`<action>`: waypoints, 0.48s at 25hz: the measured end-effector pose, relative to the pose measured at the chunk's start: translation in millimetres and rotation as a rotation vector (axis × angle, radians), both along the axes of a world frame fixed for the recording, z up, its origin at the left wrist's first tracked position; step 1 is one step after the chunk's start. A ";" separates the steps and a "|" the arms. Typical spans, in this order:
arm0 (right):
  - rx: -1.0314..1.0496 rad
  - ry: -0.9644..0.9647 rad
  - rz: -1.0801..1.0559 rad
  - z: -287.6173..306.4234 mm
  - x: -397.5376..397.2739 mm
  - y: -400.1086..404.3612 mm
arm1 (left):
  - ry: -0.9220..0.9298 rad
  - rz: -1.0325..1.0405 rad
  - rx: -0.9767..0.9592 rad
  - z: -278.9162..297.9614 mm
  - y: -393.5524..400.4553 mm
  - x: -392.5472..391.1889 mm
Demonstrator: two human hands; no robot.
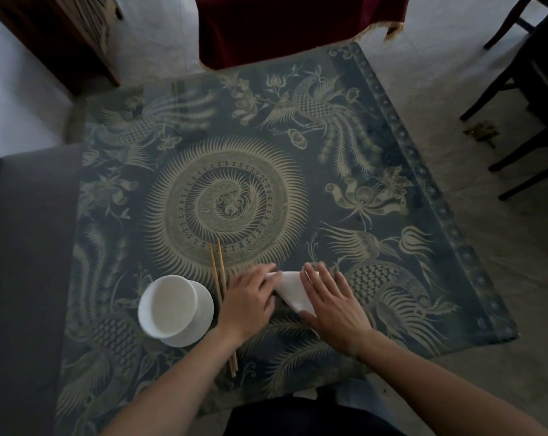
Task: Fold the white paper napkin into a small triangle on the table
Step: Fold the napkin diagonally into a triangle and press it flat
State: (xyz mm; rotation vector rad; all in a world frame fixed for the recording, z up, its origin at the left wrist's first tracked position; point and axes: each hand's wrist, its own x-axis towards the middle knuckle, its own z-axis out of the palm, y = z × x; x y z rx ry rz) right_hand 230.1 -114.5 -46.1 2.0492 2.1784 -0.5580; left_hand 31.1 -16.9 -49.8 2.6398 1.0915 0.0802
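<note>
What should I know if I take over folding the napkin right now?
Left hand: flat, fingers pressing the napkin's left side.
Right hand: flat, pressing its right side.
Napkin: on the table between both hands, already a triangle shape.
Nearby: chopsticks and a white cup to the left.
Done: at least one fold.
Left: press the crease; probably fold smaller if needed.

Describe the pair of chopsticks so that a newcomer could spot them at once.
Start at the big sunburst medallion in the middle of the dark patterned tablecloth. From its near rim, two thin tan wooden chopsticks run towards the person, between the white round bowl and the left hand. They are the only long, stick-like things there.
</note>
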 end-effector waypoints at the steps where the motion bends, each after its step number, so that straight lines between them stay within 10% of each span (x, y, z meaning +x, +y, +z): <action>1: -0.024 -0.024 0.022 -2.4 -0.8 -1.0 | 0.055 -0.125 0.000 -1.3 -6.0 2.4; 12: -0.132 -0.046 0.021 -9.9 2.8 -7.7 | 0.269 0.045 -0.034 -7.0 -28.0 -9.9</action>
